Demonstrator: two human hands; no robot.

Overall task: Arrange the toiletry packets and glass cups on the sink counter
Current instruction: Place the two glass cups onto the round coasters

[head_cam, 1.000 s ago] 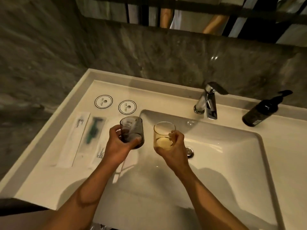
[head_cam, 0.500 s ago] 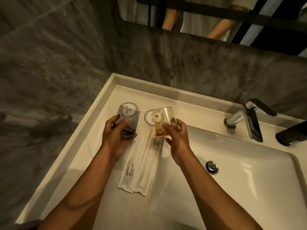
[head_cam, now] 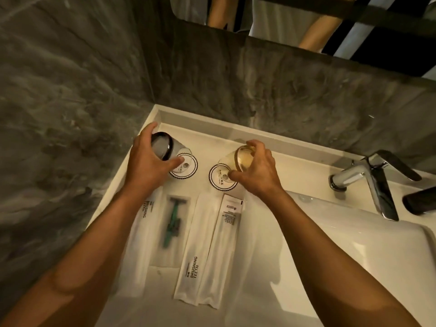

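My left hand (head_cam: 147,166) grips a dark smoky glass cup (head_cam: 165,148), turned mouth down and tilted over the left round paper coaster (head_cam: 192,168). My right hand (head_cam: 258,172) grips an amber glass cup (head_cam: 238,159), also upended and tilted, its rim at the right round coaster (head_cam: 218,181). In front of the coasters, white toiletry packets lie side by side on the counter (head_cam: 295,171): a "brushing teeth" packet (head_cam: 144,232) partly under my left forearm, a clear razor packet (head_cam: 173,223), a second "brushing teeth" packet (head_cam: 194,251) and a packet with small print (head_cam: 225,237).
A chrome faucet (head_cam: 368,182) stands at the right behind the white basin (head_cam: 354,256). The end of a dark bottle (head_cam: 420,202) shows at the right edge. Grey stone walls close the left and back sides, with a mirror above.
Both hands carried the cups from above the basin left and back to the coasters and turned them from upright to mouth down. The view swung left over the packets.
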